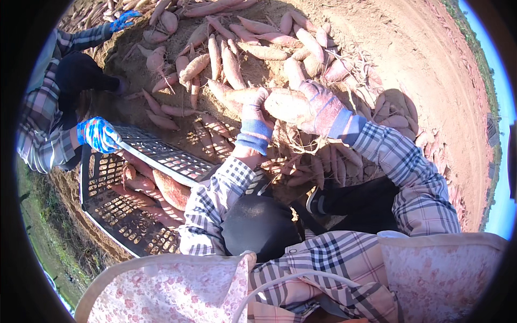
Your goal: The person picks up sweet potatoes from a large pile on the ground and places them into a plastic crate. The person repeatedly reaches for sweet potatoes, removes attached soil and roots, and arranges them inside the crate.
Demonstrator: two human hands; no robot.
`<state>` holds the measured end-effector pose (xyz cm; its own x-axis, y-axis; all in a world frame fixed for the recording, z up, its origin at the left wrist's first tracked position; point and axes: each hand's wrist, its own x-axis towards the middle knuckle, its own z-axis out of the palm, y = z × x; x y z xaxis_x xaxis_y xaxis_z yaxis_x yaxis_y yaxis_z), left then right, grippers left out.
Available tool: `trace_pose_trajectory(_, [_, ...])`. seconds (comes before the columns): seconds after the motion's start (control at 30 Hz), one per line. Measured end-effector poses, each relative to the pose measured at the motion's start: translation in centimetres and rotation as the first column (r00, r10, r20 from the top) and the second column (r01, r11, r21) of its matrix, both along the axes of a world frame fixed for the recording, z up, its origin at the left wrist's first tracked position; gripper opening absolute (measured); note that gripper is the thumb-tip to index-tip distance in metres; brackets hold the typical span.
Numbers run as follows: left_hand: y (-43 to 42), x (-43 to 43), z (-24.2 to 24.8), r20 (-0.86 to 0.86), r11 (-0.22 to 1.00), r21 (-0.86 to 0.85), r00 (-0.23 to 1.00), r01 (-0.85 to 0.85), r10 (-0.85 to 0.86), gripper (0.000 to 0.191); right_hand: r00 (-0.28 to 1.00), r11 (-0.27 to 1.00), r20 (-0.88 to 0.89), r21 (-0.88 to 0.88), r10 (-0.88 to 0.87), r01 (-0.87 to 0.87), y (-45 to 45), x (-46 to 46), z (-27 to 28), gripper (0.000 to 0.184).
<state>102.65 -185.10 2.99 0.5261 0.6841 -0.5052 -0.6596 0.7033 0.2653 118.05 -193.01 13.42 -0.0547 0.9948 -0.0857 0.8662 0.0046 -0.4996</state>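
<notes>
Both of my hands wear knitted work gloves with blue cuffs. My right hand (322, 108) is closed around the right end of a large pale sweet potato (287, 105). My left hand (257, 115) is closed at the left end of a pale root, its thumb side near the large one; whether it grips the same sweet potato or a neighbouring one I cannot tell. Dry stringy roots (309, 145) hang below my hands. Many sweet potatoes (264, 51) lie on the soil just beyond. A black plastic crate (109, 206) with several sweet potatoes (171, 187) in it stands at my left.
A co-worker's hand (99, 135) in a blue patterned glove is on the crate's rim; their other gloved hand (125, 21) reaches out at the upper left. More sweet potatoes (394, 109) are heaped at the right, beside bare soil (420, 60). My knee (262, 226) is close to the crate.
</notes>
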Motion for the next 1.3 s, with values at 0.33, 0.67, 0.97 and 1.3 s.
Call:
trace_pose_trajectory(0.33, [1.4, -0.9, 0.1, 0.1, 0.973, 0.212, 0.992, -0.092, 0.072, 0.022, 0.969, 0.984, -0.207, -0.084, 0.135, -0.156, 0.7, 3.9, -13.1, 0.099])
trace_pose_trajectory(0.67, [1.0, -3.3, 6.3, -0.191, 0.744, 0.652, 0.917, -0.148, 0.349, 0.038, 0.988, 0.903, -0.039, -0.412, -0.149, 0.12, 1.4, -0.7, -6.0, 0.079])
trace_pose_trajectory(0.97, [2.6, -4.2, 2.9, 0.111, 0.988, 0.086, 0.987, -0.127, 0.118, 0.034, 0.95, 0.96, 0.172, -0.152, 0.261, -0.236, -0.3, -0.5, -3.2, 0.067])
trace_pose_trajectory(1.3, [-0.6, -4.2, 11.1, -0.172, 0.662, 0.72, 0.87, -0.209, 0.462, 0.043, 0.938, 0.938, 0.256, -0.311, 0.235, -0.15, -1.0, -4.0, -5.0, 0.039])
